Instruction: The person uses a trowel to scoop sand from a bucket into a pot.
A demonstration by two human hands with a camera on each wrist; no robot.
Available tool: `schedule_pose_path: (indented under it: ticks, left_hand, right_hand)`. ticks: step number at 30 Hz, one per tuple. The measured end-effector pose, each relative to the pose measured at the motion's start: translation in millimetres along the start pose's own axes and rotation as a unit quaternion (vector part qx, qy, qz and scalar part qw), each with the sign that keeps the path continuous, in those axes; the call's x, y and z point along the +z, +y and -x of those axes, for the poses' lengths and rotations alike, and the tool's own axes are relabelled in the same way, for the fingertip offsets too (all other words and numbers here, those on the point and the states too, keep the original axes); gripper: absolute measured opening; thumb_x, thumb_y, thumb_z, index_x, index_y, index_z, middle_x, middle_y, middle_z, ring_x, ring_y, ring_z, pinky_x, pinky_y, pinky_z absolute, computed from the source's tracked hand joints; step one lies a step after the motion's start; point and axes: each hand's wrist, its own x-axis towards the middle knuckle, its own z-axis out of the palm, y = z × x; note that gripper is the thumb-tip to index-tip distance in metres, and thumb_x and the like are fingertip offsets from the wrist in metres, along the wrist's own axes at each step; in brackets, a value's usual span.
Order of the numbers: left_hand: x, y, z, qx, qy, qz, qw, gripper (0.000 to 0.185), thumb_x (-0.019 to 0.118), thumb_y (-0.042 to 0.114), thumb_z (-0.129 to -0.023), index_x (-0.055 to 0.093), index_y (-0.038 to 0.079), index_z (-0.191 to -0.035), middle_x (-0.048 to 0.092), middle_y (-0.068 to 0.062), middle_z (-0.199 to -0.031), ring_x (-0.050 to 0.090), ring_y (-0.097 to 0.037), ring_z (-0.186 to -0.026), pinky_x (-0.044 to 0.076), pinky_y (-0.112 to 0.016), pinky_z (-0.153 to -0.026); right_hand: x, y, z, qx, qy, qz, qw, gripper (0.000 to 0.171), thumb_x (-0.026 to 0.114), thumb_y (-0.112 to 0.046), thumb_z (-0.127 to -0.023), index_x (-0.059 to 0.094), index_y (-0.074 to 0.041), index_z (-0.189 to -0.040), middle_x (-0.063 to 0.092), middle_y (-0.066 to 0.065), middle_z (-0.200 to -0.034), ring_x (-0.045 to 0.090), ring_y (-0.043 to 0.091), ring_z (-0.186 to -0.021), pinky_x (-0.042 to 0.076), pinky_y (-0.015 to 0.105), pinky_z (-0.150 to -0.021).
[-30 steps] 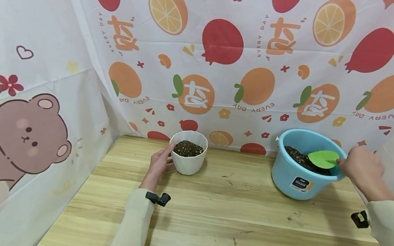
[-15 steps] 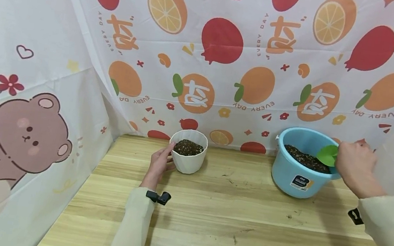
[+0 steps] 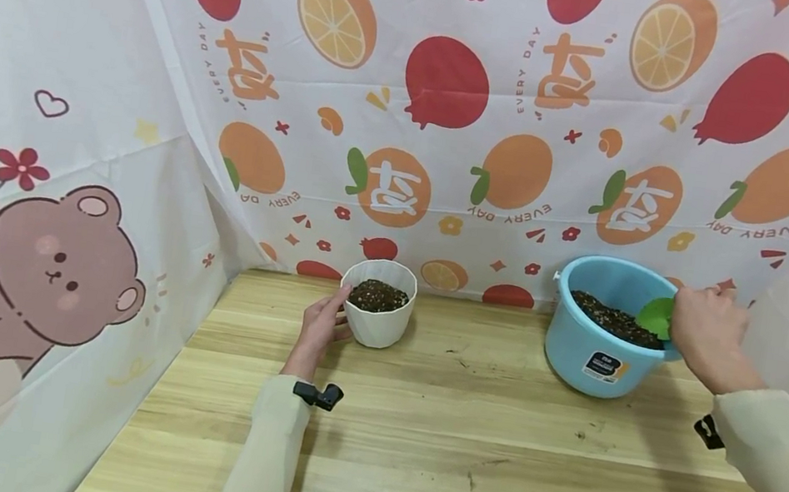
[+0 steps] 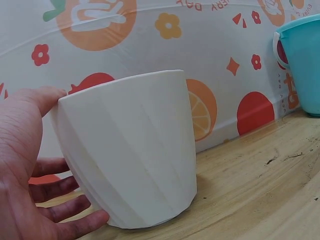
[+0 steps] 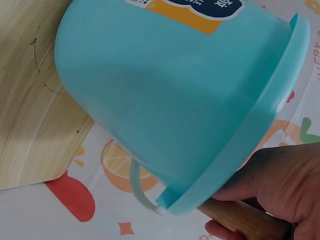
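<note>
On the table [image 3: 413,434], near its back edge: pot [image 3: 375,315] at centre-left, bucket [image 3: 595,350] well apart to the right. Behind both, hanging cloth [image 3: 457,120]; more cloth along the left side. Soil [image 3: 376,295] inside the pot, soil also inside the bucket. Left hand [image 3: 319,328] touching the pot's left side. Right hand [image 3: 706,333] at the bucket's right rim, scoop [image 3: 656,315] reaching down in the bucket.

Open wooden tabletop [image 3: 460,423] between white pot [image 3: 376,323] and blue bucket [image 3: 588,349]; curtain walls [image 3: 98,255] close around.
</note>
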Motion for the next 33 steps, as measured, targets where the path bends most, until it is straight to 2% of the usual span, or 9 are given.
schedule_pose_path:
  ticks: [5,12,19,26,33]
  left_hand:
    - [-0.3,-0.2,-0.2,0.001,0.001,0.001,1.0000,0.070,0.060,0.063,-0.094,0.060,0.008,-0.138,0.059,-0.013,-0.138,0.063,-0.020,-0.106,0.061,-0.041,-0.093]
    - [-0.2,-0.3,-1.4,0.003,0.002,0.005,1.0000,0.071,0.061,0.064,-0.093,0.061,0.007,-0.136,0.060,-0.014,-0.138,0.064,-0.018,-0.103,0.062,-0.040,-0.090]
    - [0.0,-0.4,-1.0,0.002,0.005,0.002,1.0000,0.071,0.062,0.064,-0.093,0.062,0.007,-0.135,0.060,-0.013,-0.135,0.064,-0.014,-0.097,0.062,-0.040,-0.091]
    - [0.3,-0.2,-1.5,0.001,0.005,0.005,1.0000,0.070,0.062,0.063,-0.093,0.062,0.007,-0.134,0.060,-0.013,-0.137,0.064,-0.018,-0.102,0.063,-0.038,-0.087]
    - [0.1,-0.1,-1.8,-0.003,0.003,0.004,1.0000,0.071,0.062,0.064,-0.093,0.061,0.007,-0.136,0.059,-0.013,-0.139,0.064,-0.019,-0.105,0.063,-0.036,-0.086]
  right_hand:
    - [4,0,-2,-0.004,-0.027,0.005,1.000,0.023,0.044,0.001,-0.093,0.053,0.005,-0.072,0.052,0.031,-0.072,0.053,0.045,-0.072,0.047,0.056,-0.050]
    - [9,4,-5,-0.009,-0.043,-0.014,0.999,0.028,0.043,0.002,-0.093,0.046,-0.001,-0.066,0.051,0.022,-0.065,0.047,0.033,-0.060,0.043,0.041,-0.043]
    - [10,2,-7,-0.013,-0.064,-0.017,0.998,0.030,0.048,0.001,-0.091,0.042,-0.007,-0.063,0.049,0.018,-0.063,0.046,0.031,-0.058,0.042,0.038,-0.044]
    - [9,1,-6,-0.016,-0.062,-0.030,0.997,0.028,0.052,-0.001,-0.090,0.044,-0.005,-0.064,0.048,0.017,-0.062,0.046,0.029,-0.056,0.040,0.037,-0.043]
    - [9,0,-6,0.004,-0.087,-0.058,0.995,0.016,0.061,-0.005,-0.086,0.052,0.003,-0.075,0.050,0.019,-0.067,0.050,0.031,-0.058,0.044,0.039,-0.046]
